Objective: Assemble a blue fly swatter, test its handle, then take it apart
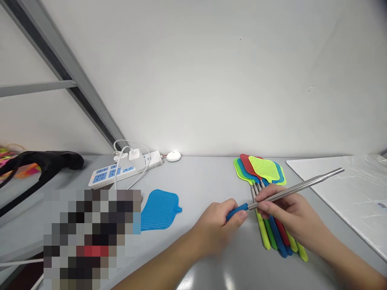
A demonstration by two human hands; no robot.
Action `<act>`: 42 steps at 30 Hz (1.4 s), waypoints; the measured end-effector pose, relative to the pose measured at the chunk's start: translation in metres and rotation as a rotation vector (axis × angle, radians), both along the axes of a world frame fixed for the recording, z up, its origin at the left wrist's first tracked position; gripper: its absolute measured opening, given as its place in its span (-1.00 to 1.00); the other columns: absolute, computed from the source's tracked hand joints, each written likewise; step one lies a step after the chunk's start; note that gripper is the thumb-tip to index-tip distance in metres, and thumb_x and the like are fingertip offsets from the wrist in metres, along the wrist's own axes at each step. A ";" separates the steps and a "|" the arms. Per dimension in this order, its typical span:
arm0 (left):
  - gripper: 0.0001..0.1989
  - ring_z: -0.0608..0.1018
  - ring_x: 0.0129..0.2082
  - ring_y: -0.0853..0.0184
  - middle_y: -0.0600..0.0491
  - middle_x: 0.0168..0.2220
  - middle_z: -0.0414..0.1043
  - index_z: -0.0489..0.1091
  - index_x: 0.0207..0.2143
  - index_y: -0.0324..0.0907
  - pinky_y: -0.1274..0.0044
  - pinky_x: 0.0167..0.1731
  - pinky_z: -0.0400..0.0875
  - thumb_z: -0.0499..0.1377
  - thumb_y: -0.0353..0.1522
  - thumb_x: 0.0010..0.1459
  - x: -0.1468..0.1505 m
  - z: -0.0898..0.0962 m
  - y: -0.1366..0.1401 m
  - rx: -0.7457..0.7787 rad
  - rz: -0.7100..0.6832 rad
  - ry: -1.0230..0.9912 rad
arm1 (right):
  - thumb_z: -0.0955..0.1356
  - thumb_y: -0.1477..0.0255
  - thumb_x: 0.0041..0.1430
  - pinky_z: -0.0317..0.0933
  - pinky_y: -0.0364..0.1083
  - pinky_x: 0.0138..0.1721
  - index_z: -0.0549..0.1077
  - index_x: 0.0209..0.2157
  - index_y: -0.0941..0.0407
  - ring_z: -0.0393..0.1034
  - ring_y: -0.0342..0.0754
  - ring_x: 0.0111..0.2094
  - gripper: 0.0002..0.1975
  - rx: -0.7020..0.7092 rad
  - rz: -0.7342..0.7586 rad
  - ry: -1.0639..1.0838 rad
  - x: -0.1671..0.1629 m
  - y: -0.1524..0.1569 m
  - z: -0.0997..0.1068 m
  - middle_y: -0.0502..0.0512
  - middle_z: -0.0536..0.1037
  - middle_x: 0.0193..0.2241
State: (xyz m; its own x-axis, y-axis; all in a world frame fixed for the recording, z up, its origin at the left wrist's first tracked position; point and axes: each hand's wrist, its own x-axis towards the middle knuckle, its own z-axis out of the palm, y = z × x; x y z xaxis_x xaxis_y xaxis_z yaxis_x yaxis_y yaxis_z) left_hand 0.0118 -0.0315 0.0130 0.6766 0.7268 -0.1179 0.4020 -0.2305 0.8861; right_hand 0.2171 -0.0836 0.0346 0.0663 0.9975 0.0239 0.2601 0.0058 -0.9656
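Observation:
My left hand is closed around the blue grip of a fly swatter handle. The fingers of my right hand pinch its silver metal rod, which slants up to the right and ends without a head. A loose blue swatter head, perforated and with a short socket, lies flat on the table to the left of my hands. Partly behind my right hand lies a pile of fly swatters with yellow, red, blue and green heads and coloured grips pointing toward me.
A power strip with white plugs and cables stands at the back left, beside a small white rounded device. A black strap lies at far left. On the right is a white, plastic-wrapped sheet. A pixelated patch hides the lower left.

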 end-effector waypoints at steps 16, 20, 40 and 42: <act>-0.69 0.21 -0.61 0.43 0.22 -0.60 0.11 0.14 -0.42 -0.10 0.57 -0.56 0.03 -0.05 -0.13 0.33 -0.003 -0.001 -0.005 0.203 -0.084 -0.021 | 0.43 0.07 0.06 0.37 -0.12 -0.44 0.56 -0.37 0.04 0.42 -0.03 -0.42 -0.69 -0.016 0.011 -0.170 0.008 0.000 -0.006 0.07 0.50 -0.46; -0.71 0.23 -0.61 0.42 0.21 -0.59 0.14 0.16 -0.40 -0.10 0.57 -0.56 0.03 -0.04 -0.14 0.33 -0.003 -0.005 -0.004 0.310 -0.095 -0.005 | 0.44 0.06 0.04 0.37 -0.11 -0.45 0.57 -0.38 0.04 0.42 -0.01 -0.42 -0.68 -0.009 0.007 -0.183 0.008 0.001 -0.009 0.08 0.51 -0.46; -0.77 0.33 -0.56 0.37 0.16 -0.53 0.29 0.24 -0.29 -0.11 0.56 -0.53 0.10 -0.03 -0.17 0.33 0.002 -0.013 -0.006 0.561 -0.106 0.001 | 0.43 0.12 0.08 0.34 -0.10 -0.34 0.53 -0.28 0.03 0.41 -0.03 -0.35 -0.71 -0.063 0.122 -0.126 -0.012 -0.006 -0.008 0.05 0.52 -0.42; -0.76 0.34 -0.57 0.37 0.16 -0.54 0.28 0.24 -0.30 -0.11 0.56 -0.52 0.12 -0.04 -0.16 0.33 0.002 -0.013 -0.007 0.572 -0.105 -0.015 | 0.41 0.11 0.10 0.32 -0.12 -0.43 0.49 -0.20 0.02 0.37 -0.07 -0.44 -0.68 -0.066 0.124 -0.055 -0.008 -0.009 -0.007 0.00 0.45 -0.47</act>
State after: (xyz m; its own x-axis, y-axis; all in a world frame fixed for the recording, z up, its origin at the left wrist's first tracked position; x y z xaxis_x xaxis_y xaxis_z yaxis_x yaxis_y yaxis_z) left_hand 0.0142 -0.0382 0.0003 0.7469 0.6011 0.2843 0.3395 -0.7124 0.6142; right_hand 0.2089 -0.0921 0.0272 -0.0570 0.9975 -0.0418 0.3142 -0.0218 -0.9491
